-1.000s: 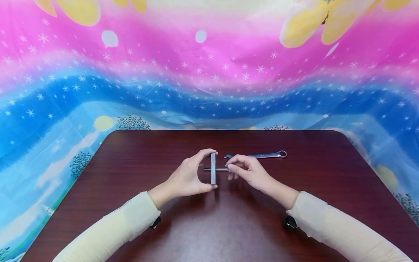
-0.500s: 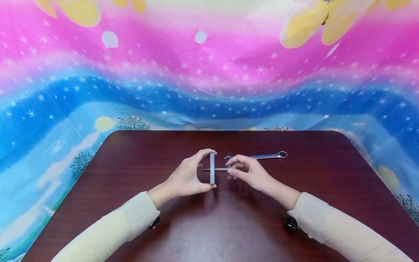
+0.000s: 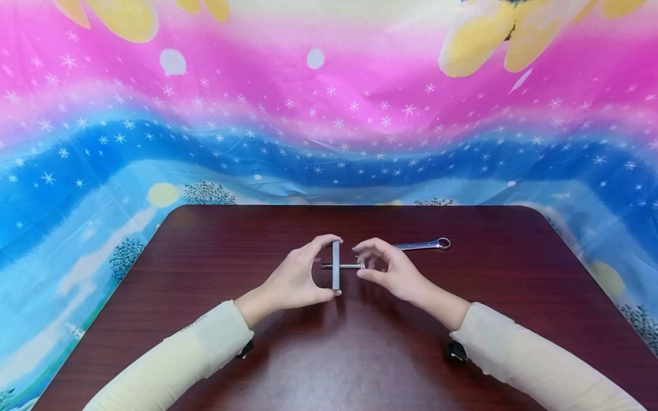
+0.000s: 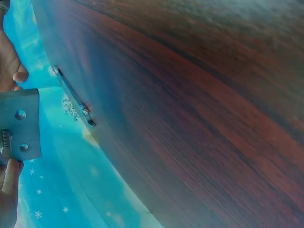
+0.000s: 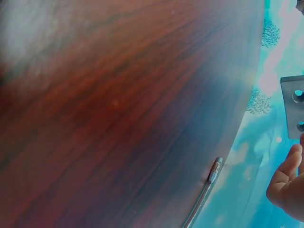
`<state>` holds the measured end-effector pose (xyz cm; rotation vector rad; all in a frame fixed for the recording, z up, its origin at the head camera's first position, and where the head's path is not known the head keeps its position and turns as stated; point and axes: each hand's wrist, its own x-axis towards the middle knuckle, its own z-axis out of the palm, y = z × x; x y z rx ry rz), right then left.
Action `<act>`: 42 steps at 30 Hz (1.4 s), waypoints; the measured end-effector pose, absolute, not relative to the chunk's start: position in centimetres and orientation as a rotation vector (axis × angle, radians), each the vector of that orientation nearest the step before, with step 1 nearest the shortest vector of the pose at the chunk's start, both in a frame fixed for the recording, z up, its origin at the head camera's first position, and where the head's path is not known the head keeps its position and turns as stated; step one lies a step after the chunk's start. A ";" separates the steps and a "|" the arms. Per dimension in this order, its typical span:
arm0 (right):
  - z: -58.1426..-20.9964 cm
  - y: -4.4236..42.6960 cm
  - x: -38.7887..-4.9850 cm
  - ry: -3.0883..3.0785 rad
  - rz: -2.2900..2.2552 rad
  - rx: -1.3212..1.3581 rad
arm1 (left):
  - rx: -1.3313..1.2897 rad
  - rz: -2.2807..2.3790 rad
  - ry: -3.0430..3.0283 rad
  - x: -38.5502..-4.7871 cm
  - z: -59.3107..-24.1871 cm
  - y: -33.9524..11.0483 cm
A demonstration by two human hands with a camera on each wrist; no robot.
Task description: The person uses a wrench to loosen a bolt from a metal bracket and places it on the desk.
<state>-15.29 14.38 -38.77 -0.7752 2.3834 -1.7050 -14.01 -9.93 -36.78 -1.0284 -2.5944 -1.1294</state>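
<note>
My left hand (image 3: 290, 277) holds a grey metal plate (image 3: 336, 279) on edge, thumb at the near edge and fingers at the far one. A threaded bolt (image 3: 349, 266) passes through it, its head pointing right and its tip showing on the left. Around the bolt's head, my right hand (image 3: 393, 271) has its thumb and fingers spread apart; whether the thumb touches it I cannot tell. In the left wrist view, the plate (image 4: 26, 104) shows round holes beside the threaded bolt (image 4: 4, 142). The plate's corner (image 5: 287, 109) appears in the right wrist view, bolt hidden.
A combination wrench (image 3: 424, 245) lies on the dark red-brown table (image 3: 247, 365) behind my right hand, its open end partly hidden by the fingers. Beyond the table's far edge hangs a colourful printed cloth (image 3: 329, 125).
My right fingers have parted from the bolt's head, which now shows between them. The plate and bolt have shifted very slightly right in my left hand. The wrench stays put.
</note>
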 end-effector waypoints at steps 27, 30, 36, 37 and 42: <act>-38.6 14.8 -15.1 2.410 -1.682 -0.804 | -1.033 -1.172 -2.570 -14.0 -36.5 -10.1; -38.5 15.1 -15.0 2.409 -1.658 -0.795 | -1.037 -1.163 -2.573 -14.1 -36.4 -10.2; -38.4 15.2 -14.9 2.346 -1.667 -0.716 | -1.050 -1.143 -2.580 -14.0 -36.4 -10.1; -38.4 15.2 -14.8 2.337 -1.672 -0.702 | -1.053 -1.146 -2.582 -14.0 -36.4 -10.1; -38.1 14.8 -14.8 2.312 -1.684 -0.633 | -1.058 -1.152 -2.589 -13.9 -36.4 -9.9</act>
